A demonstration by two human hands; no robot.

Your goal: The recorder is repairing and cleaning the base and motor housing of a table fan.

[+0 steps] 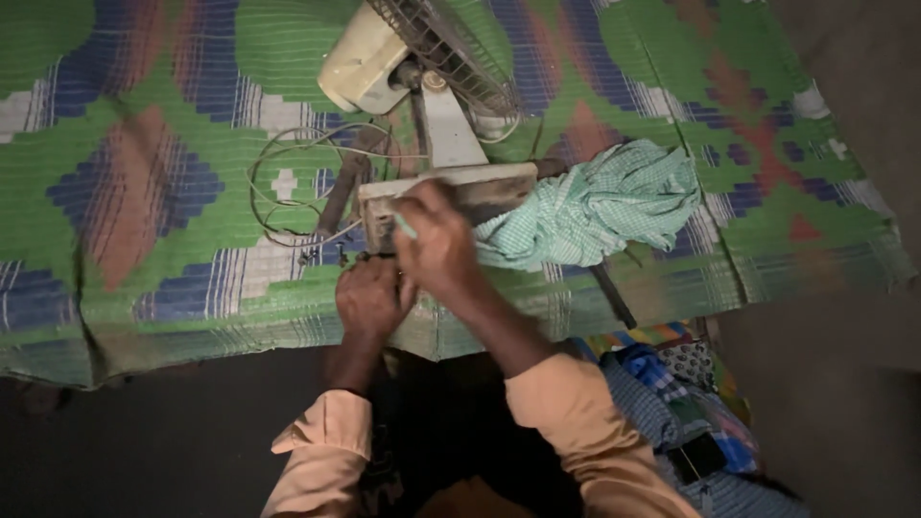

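So the fan (422,58) lay tipped on the mat (144,192), base (451,197) facing up for access. Left hand (369,299) steadied it, fingers curled; right hand (439,245) pinched something thin.

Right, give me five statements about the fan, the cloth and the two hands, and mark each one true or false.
1. The table fan lies on a green patterned mat. True.
2. The right hand rests on the fan's base. True.
3. The checked cloth lies left of the fan's base. False: it lies to the right of it.
4. The left hand is raised over the fan's grille. False: it is at the near edge of the base, below the right hand.
5. A pale cord lies looped on the mat left of the base. True.
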